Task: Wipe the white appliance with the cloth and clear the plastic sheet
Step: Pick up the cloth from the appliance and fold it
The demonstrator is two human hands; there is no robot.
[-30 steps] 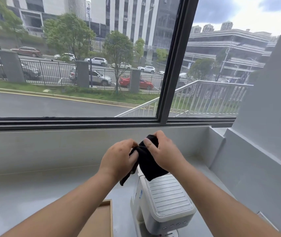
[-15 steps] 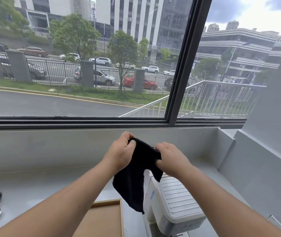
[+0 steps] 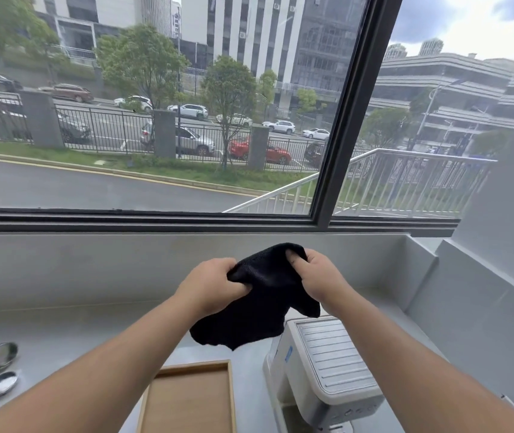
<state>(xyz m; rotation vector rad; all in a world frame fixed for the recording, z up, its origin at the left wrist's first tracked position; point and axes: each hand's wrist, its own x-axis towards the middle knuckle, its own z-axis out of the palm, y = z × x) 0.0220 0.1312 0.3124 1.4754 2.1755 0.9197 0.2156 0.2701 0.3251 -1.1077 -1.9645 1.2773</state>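
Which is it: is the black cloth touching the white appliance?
Cannot tell. In the head view the black cloth hangs across the back edge of the white appliance; neither gap nor contact shows plainly.

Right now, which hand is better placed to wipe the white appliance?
Probably the right. Both hands grip the black cloth, but the right hand is just above the white appliance; the left hand is over toward the wooden tray.

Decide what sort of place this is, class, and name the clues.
Probably a kitchen-style counter beside a street-facing window: a white appliance and a wooden tray stand on the grey worktop.
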